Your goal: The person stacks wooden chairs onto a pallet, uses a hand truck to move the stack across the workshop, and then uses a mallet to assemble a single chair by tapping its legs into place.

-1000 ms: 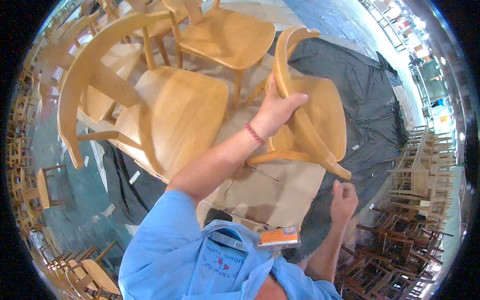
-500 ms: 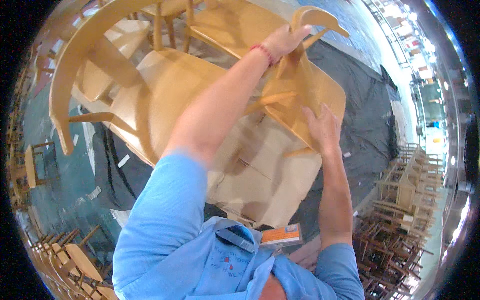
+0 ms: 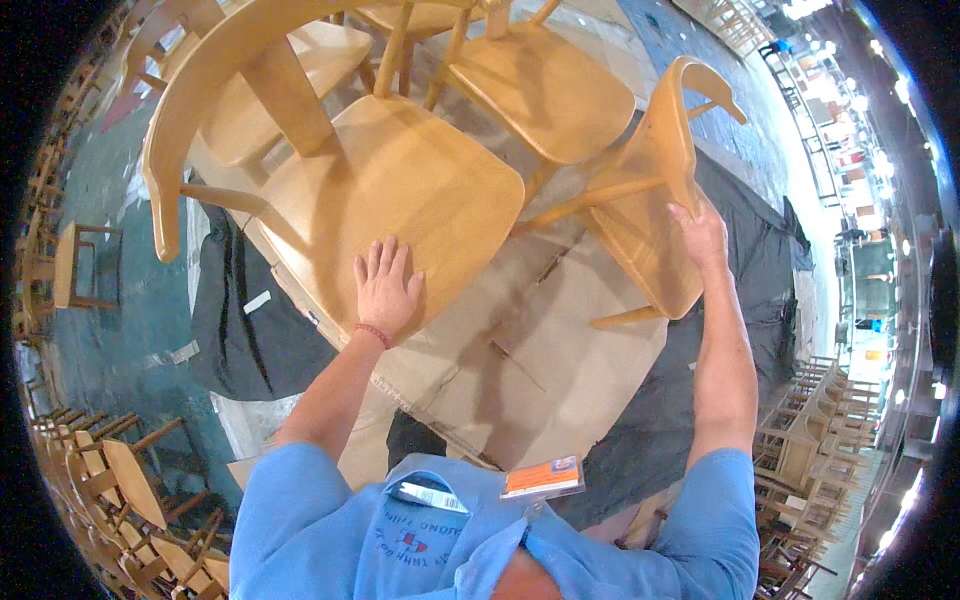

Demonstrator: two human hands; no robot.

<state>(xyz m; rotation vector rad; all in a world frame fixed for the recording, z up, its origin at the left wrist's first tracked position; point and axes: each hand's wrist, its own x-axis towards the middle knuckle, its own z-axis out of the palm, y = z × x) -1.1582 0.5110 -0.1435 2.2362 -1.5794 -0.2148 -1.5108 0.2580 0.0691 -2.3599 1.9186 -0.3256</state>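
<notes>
My left hand (image 3: 388, 288) lies flat with its fingers spread on the seat of a light wooden chair (image 3: 420, 190), near the seat's front edge. That chair's curved backrest (image 3: 168, 150) rises at the upper left. On the right stands a smaller-looking wooden chair (image 3: 640, 240) with a curved top rail, seen at an angle. My right hand (image 3: 702, 232) is closed round the near end of its rail, fingers partly hidden behind the wood. Another wooden chair (image 3: 545, 95) stands just behind these two.
Brown cardboard (image 3: 560, 370) and black sheeting (image 3: 745, 260) cover the floor under the chairs. More chairs crowd the upper left. Stacked chair frames (image 3: 810, 430) line the right, and several chairs (image 3: 135, 480) lie at the lower left. A lone stool-like frame (image 3: 85, 265) stands at the left.
My left hand has left the right chair's backrest and come down onto the left chair's seat. My right hand has moved up from the right chair's seat edge to its rail end.
</notes>
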